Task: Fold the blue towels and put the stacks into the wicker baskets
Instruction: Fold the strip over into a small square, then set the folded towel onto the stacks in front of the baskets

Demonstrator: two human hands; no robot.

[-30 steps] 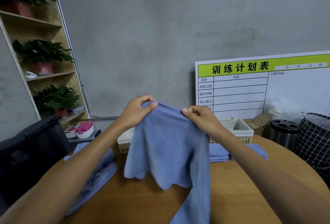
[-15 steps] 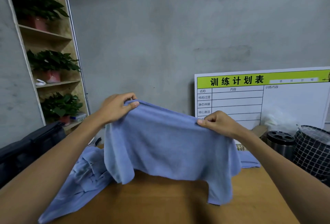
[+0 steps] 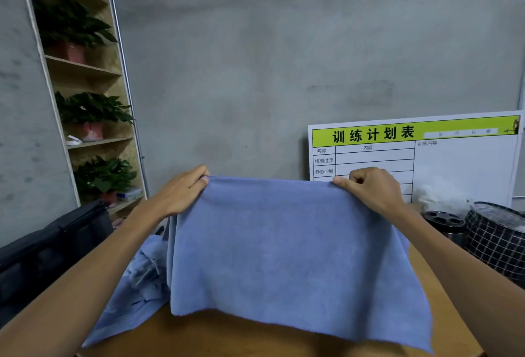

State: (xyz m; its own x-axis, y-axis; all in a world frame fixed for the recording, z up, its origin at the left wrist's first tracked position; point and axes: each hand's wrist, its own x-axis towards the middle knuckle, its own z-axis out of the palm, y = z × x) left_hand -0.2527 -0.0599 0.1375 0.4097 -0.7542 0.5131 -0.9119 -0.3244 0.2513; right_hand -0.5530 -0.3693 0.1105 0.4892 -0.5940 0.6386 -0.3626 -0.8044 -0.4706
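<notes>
My left hand pinches the top left corner of a soft blue cloth towel, with the thumb and fingers closed on the edge. My right hand pinches the top right corner the same way, with its fingers curled in. The two hands are well apart, so the top edge of the towel is pulled flat between them. The towel hangs down wide open in the air in front of me, and its bottom edge hangs over the round wooden table.

Just left of the hanging towel, a crumpled pile of more blue towels lies on the table. I cannot see any wicker basket; the towel covers that part of the table.

Further left is a black bag. Behind it stands a tall wooden shelf with green plants in pink pots. On the right stand a shiny metal can with a black lid and a black bin with white grid lines. A white board with a green top strip leans on the grey wall.
</notes>
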